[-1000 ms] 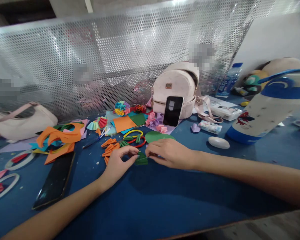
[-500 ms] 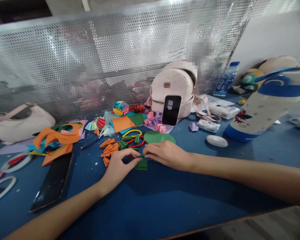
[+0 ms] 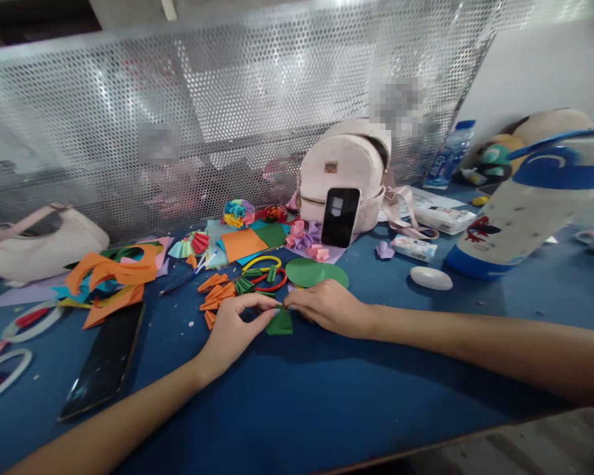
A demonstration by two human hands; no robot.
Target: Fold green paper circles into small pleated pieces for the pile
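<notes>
Between my two hands is a small piece of folded green paper point(image 3: 280, 323), its lower part spread out below the fingertips. My left hand point(image 3: 240, 326) pinches it from the left with thumb and forefinger. From the right, my right hand point(image 3: 329, 308) closes its fingers on the paper's top edge; its fingertips are partly hidden. Just behind the hands lies a flat green paper circle point(image 3: 317, 272). Folded orange paper pieces point(image 3: 218, 290) lie beyond my left hand, beside folded green pieces point(image 3: 244, 285) and scissors with red and yellow handles point(image 3: 262, 265).
A dark phone point(image 3: 103, 366) lies at left near orange paper scraps point(image 3: 111, 274). Another phone point(image 3: 340, 218) leans on a pale backpack point(image 3: 344, 168). To the right stand a large water bottle point(image 3: 525, 211) and a white oval object point(image 3: 430, 278). A perforated metal screen point(image 3: 257, 99) lines the back.
The green paper's lower edge has changed shape slightly between my fingers. Both hands stay in nearly the same place.
</notes>
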